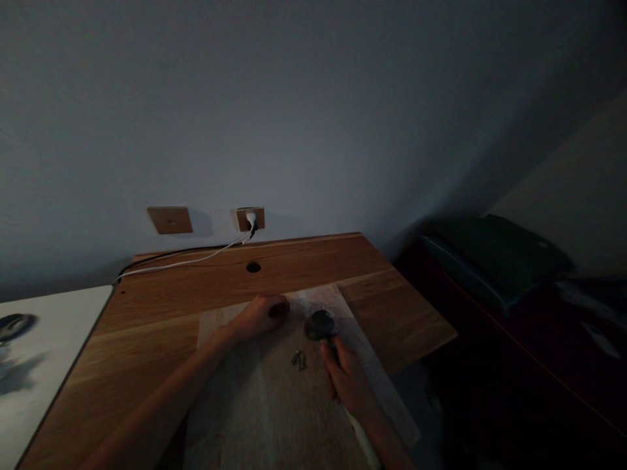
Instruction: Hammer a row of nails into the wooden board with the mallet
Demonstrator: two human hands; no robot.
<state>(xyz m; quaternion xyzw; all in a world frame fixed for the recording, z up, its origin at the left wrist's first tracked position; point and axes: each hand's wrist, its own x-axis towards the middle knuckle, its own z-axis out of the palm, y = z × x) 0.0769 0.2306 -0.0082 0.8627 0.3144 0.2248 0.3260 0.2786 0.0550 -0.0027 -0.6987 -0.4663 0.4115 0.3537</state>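
Note:
My right hand (345, 375) is closed around the handle of what looks like a magnifying glass (319, 324), its dark round head held over a pale wooden board (255, 405). Left of that hand, a few small metal pieces (298, 360), perhaps screws, lie loose on the board. My left hand (259, 315) rests near the board's far edge, fingers curled round a small brown round thing (279, 309) with a dark hollow. Dim light hides what exactly it is.
Under the board is a wooden desk (161, 307) with a cable hole (253, 267). White and black cables (196, 260) run to a wall socket (250, 219). A white surface (53, 352) adjoins at left. A dark green cushion-like thing (494, 254) lies at right.

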